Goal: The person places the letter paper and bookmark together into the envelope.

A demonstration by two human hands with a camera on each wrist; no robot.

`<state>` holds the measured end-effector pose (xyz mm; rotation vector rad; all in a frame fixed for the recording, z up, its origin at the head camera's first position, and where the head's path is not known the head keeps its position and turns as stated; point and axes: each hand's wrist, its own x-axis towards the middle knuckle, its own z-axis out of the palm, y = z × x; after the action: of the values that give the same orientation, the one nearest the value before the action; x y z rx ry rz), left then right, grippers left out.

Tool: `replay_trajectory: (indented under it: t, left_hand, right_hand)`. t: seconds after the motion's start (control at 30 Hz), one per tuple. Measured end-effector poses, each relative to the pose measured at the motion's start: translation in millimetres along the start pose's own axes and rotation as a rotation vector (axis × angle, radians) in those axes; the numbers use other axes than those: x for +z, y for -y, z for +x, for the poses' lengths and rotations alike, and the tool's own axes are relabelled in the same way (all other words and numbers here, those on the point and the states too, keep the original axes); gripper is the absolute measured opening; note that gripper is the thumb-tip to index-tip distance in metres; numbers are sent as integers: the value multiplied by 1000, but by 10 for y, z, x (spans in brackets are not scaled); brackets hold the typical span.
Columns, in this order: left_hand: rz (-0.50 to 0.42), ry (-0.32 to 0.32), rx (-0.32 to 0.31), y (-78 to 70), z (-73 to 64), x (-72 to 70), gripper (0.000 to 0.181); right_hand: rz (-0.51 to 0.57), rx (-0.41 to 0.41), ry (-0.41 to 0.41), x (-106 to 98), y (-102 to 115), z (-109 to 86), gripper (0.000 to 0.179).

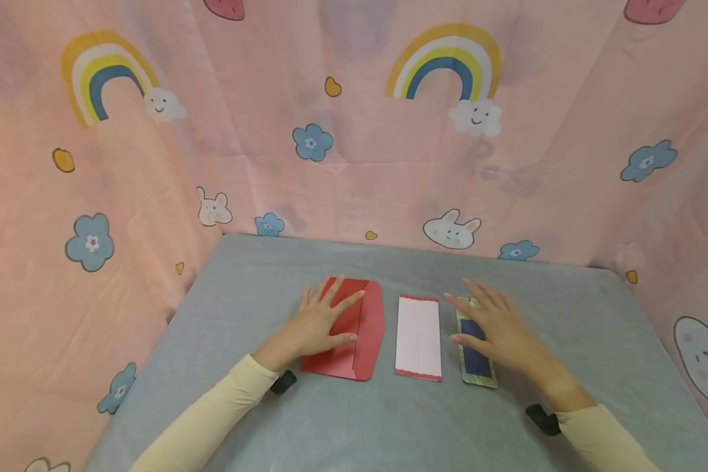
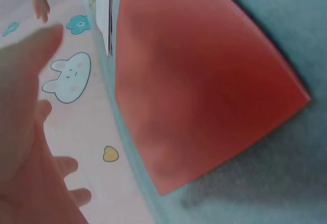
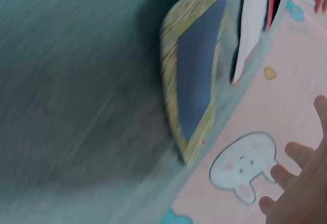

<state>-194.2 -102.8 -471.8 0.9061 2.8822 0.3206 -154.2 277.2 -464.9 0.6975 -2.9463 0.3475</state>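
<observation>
A red envelope [image 1: 370,334] with its flap out to the right lies on the grey cloth. My left hand [image 1: 315,324] is spread over it, and the left wrist view shows a gap between the fingers and the envelope [image 2: 204,91]. In the middle lies a white card with red ends [image 1: 418,337]. To its right is a flat dark blue piece with a patterned yellow-green border [image 1: 476,357]. Above that piece my right hand [image 1: 504,331] hovers with fingers apart, slightly blurred. Neither hand holds anything.
Grey cloth [image 1: 342,426] covers the table. Behind and at both sides hangs a pink curtain [image 1: 360,190] printed with rainbows, flowers and rabbits. A black wrist strap piece shows below each hand, the left one [image 1: 283,382] and the right one [image 1: 543,419].
</observation>
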Motion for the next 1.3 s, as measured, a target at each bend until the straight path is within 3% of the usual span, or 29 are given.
replay_trajectory:
  t: [0.47, 1.03, 1.3]
  left_hand:
    - [-86, -30, -85, -114, 72, 88, 81]
    - [-126, 52, -194, -186, 150, 200, 81]
    - [-153, 63, -220, -208, 167, 220, 81]
  right_hand:
    - [78, -2, -33, 138, 306, 270, 77]
    - [196, 13, 4, 380, 663, 597, 74]
    - [175, 34, 7, 476, 720, 691, 74]
